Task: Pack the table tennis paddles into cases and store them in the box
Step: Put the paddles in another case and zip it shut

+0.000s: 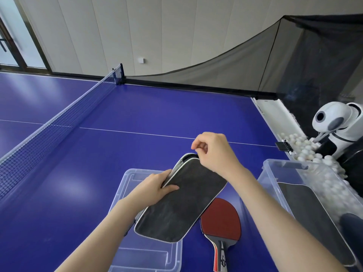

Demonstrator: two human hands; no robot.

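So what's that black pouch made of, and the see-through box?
The black pouch looks like soft matte fabric, slightly fuzzy, with pale piping round its edge. The see-through box looks like clear, glossy hard plastic: you can see a second dark case through its wall.

Matt cloth case; glossy table

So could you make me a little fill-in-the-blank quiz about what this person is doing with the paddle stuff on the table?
1. The left hand grips the side of a dark ____, held above the clear lid.
2. The right hand pinches at the case's far end, near its ____.
3. The bare paddle on the blue table shows a ____ rubber face.
4. The clear box by the right arm already holds one dark ____.

Missing words: case; zipper; red; case
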